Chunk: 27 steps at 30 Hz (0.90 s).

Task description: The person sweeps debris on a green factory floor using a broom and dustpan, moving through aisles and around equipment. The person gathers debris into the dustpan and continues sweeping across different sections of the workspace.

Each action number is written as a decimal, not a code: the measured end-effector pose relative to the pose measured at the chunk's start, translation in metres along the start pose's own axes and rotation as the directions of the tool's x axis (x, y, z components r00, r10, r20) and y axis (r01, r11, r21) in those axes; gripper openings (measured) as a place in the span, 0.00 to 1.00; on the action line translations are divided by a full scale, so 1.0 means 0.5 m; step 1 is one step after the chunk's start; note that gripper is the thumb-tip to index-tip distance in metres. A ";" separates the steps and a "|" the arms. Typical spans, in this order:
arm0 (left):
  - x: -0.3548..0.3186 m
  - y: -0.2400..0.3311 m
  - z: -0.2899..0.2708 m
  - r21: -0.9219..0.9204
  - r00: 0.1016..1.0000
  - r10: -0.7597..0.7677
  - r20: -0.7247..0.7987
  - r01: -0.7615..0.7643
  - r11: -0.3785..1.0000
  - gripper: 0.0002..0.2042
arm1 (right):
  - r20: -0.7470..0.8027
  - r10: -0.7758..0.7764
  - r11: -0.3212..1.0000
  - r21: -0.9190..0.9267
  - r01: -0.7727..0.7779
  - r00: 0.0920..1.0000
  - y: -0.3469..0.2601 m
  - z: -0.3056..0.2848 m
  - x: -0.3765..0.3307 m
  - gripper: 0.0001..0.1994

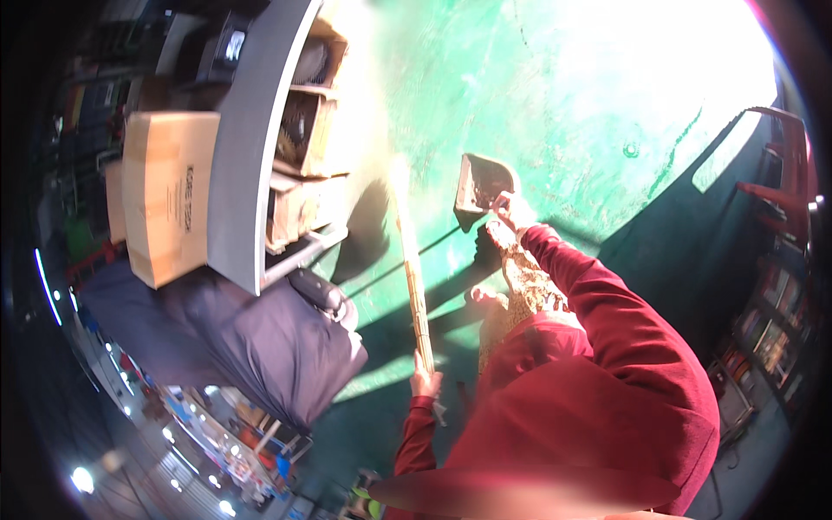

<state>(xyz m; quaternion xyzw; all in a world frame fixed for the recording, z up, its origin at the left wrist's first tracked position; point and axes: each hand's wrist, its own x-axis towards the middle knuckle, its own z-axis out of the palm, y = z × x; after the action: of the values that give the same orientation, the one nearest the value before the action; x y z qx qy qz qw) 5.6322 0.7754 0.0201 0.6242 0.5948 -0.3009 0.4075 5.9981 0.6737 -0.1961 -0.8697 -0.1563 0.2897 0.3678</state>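
I am holding a broom [412,277] in my left hand [425,381], the grip clamped around the lower end of its pale, straw-coloured bundle, which is slanting up and away from me toward the sunlit part of the green floor [563,113]. The far end of the broom is washing out in the glare, so I cannot tell exactly where its tip is resting. My right hand [511,211] is reaching forward, its grip closed on the near edge of a brown dustpan [481,184], which is sitting low on the floor, just right of the broom's upper stretch and a little apart from it. Both my arms are in red sleeves [607,303], and a patterned cloth [529,286] is hanging between them. My bare foot [487,300] is showing on the floor beside the broom.

To my left, a grey shelf unit [251,156] is standing with cardboard boxes [303,130] stacked in its compartments, and a larger cardboard box [169,195] is lying on its outer side. A dark blue bundle of cloth [260,338] is resting below the shelf, near the broom's shaft. At the right rim a red metal frame [784,173] is standing in shadow. Long dark shadows are crossing the floor under my arms.
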 end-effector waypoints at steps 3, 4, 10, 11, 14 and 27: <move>0.103 0.060 0.037 -0.288 1.000 0.018 0.022 -0.011 0.957 0.30 | 0.054 0.175 0.973 0.142 -0.181 0.983 -0.014 0.003 -0.006 0.06; 0.115 0.100 0.042 -0.393 0.995 -0.065 0.076 0.090 0.915 0.28 | 0.053 0.164 0.985 0.046 -0.167 0.985 -0.039 -0.018 -0.011 0.07; 0.102 0.176 -0.025 -0.481 0.938 0.035 0.345 0.145 0.864 0.32 | -0.137 0.256 0.946 0.237 -0.220 0.957 -0.009 -0.069 0.012 0.12; 0.086 0.191 -0.041 -0.449 0.943 0.055 0.329 0.105 0.887 0.34 | -0.285 0.247 0.966 0.152 -0.211 0.926 -0.008 -0.080 0.018 0.12; 0.063 0.237 -0.082 -0.388 0.950 0.154 0.273 -0.038 0.921 0.38 | -0.337 0.283 0.946 0.254 -0.202 0.898 0.011 -0.134 0.031 0.10; 0.276 0.492 -0.337 -0.417 0.948 -0.016 0.318 0.155 0.896 0.17 | -0.456 0.583 0.575 0.816 0.055 0.672 0.065 -0.412 0.211 0.10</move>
<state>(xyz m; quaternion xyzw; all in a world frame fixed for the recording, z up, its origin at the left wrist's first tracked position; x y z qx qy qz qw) 5.8723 0.9998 0.0206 0.4357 0.6037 -0.2708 0.6102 6.2103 0.5897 -0.1452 -0.6757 0.2774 0.0392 0.6819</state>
